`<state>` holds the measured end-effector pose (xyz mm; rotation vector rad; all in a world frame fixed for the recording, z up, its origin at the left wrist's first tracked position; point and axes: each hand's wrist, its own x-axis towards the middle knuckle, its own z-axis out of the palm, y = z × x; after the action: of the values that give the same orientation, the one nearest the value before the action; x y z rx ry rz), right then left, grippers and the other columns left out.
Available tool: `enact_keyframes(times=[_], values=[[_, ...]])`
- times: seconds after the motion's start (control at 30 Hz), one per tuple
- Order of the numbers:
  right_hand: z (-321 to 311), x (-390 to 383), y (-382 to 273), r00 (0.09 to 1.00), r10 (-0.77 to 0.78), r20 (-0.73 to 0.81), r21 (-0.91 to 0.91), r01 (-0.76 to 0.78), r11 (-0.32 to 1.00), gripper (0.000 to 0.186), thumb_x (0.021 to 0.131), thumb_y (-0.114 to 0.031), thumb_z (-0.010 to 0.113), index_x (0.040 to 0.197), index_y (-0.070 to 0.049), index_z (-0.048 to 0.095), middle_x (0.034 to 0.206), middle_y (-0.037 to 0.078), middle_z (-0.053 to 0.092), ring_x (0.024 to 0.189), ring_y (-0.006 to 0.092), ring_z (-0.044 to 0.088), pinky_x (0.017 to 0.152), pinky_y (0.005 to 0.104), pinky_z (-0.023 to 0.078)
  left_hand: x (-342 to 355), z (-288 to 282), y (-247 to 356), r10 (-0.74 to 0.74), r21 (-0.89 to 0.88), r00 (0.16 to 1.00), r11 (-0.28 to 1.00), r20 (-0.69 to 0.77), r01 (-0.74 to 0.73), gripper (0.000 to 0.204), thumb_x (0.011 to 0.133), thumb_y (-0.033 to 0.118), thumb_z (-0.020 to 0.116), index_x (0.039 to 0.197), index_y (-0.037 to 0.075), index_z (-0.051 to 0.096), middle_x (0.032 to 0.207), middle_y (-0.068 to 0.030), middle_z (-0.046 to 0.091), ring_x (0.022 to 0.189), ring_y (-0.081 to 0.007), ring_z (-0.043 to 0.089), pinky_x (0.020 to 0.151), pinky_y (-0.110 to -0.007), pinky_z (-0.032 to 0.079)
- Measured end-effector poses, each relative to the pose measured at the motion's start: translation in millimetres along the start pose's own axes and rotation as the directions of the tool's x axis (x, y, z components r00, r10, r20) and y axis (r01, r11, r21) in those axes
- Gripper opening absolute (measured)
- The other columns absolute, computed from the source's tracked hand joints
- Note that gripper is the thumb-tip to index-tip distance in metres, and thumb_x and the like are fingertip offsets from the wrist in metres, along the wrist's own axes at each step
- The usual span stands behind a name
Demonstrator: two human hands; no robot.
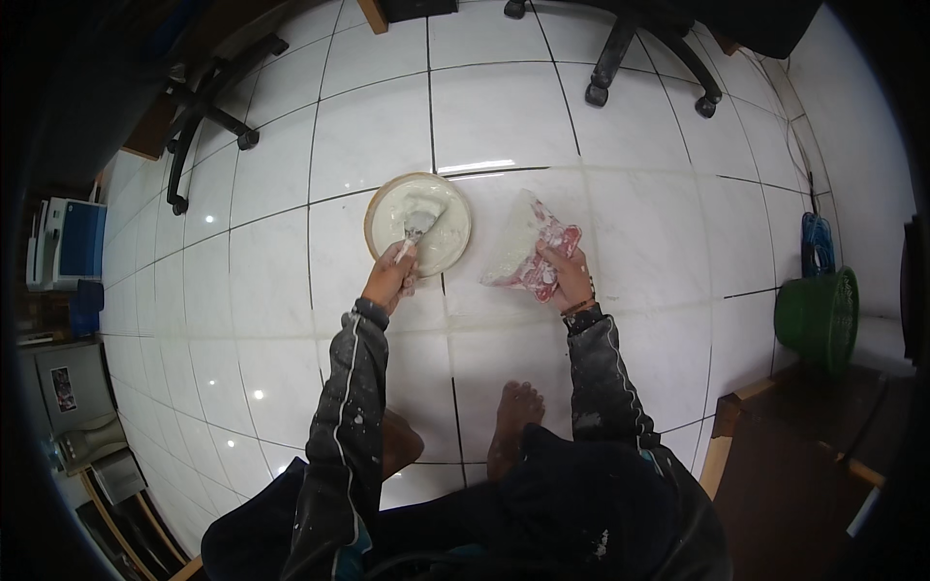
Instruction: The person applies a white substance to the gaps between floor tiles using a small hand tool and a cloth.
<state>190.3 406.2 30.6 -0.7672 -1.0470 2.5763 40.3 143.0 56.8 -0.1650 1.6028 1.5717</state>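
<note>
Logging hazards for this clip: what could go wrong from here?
The left hand works a small putty knife in the shallow round bowl of white paste; paste could slop onto the glossy white tiled floor. The right hand holds a tilted red-and-white plastic bag; powder might spill. Bare feet could slip.

Much of the scene is hidden or cut off at the rim.

The tool's handle vanishes inside the left hand [390,279], and its blade [418,225] is so smeared with white paste that its shape is hard to tell, perhaps a scraper. The right hand [567,281] covers the lower corner of the powder bag [528,247]. Both office chairs [208,116] show only their wheeled bases. The green basket [821,318] is half lost in the dark edge, its contents unseen.
</note>
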Motion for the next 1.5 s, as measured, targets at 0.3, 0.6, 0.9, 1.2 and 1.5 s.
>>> enact_keyframes(times=[0.3, 0.6, 0.9, 1.2, 1.5], values=[[71.5, 13.2, 17.3, 0.936, 0.262, 0.235, 0.205, -0.311, 0.928, 0.029, 0.085, -0.002, 0.057, 0.114, 0.001, 0.053, 0.104, 0.011, 0.061, 0.091, 0.0222, 0.063, 0.078, 0.036, 0.055, -49.7, 8.7, -20.1, 0.618, 0.576, 0.786, 0.642, 0.002, -0.506, 0.033, 0.091, 0.009, 0.053, 0.122, 0.002, 0.043, 0.097, -0.0102, 0.053, 0.087, -0.0192, 0.055, 0.079, -0.032, 0.046], [84.5, 17.1, 15.5, 0.862, 0.314, 0.399, 0.228, -0.425, 0.876, 0.031, 0.088, -0.007, 0.054, 0.117, 0.001, 0.05, 0.105, 0.011, 0.06, 0.092, 0.0218, 0.063, 0.079, 0.0372, 0.055, -66.9, 1.8, 2.6, 0.72, 0.931, 0.68, 0.138, 0.141, -0.339, 0.055, 0.082, -0.003, 0.054, 0.131, 0.023, 0.049, 0.093, -0.0096, 0.052, 0.081, -0.0291, 0.057, 0.07, -0.037, 0.049], [62.1, 7.3, -2.4, 0.911, 0.204, 0.358, 0.359, -0.336, 0.871, 0.038, 0.09, -0.006, 0.049, 0.128, -0.001, 0.042, 0.119, 0.012, 0.055, 0.109, 0.0257, 0.056, 0.094, 0.0406, 0.048, -37.3, -36.6, -19.3, 0.789, 0.772, 0.586, 0.253, 0.184, -0.583, 0.036, 0.092, 0.015, 0.053, 0.128, 0.01, 0.051, 0.079, -0.0059, 0.057, 0.066, -0.0149, 0.057, 0.055, -0.03, 0.048], [-20.4, 8.7, -47.4, 0.997, -0.012, 0.071, 0.324, -0.012, 0.946, 0.039, 0.085, 0.002, 0.05, 0.124, 0.001, 0.046, 0.112, 0.011, 0.059, 0.103, 0.0228, 0.059, 0.089, 0.0382, 0.05, -32.2, -43.8, -6.4, 0.296, 0.545, 0.904, 0.834, -0.308, -0.087, 0.038, 0.093, 0.039, 0.049, 0.111, 0.006, 0.057, 0.074, -0.005, 0.06, 0.046, -0.0074, 0.047, 0.04, -0.022, 0.038], [-22.2, 39.6, -86.6, 0.994, -0.109, 0.03, 0.13, 0.104, 0.986, 0.037, 0.083, 0.004, 0.051, 0.12, 0.001, 0.048, 0.111, 0.011, 0.058, 0.102, 0.021, 0.059, 0.089, 0.0364, 0.049, -25.5, -74.5, -12.6, -0.009, 0.317, 0.953, 0.942, -0.301, 0.11, 0.035, 0.09, 0.04, 0.056, 0.104, 0.007, 0.055, 0.08, -0.0051, 0.06, 0.054, -0.012, 0.055, 0.048, -0.025, 0.049]])
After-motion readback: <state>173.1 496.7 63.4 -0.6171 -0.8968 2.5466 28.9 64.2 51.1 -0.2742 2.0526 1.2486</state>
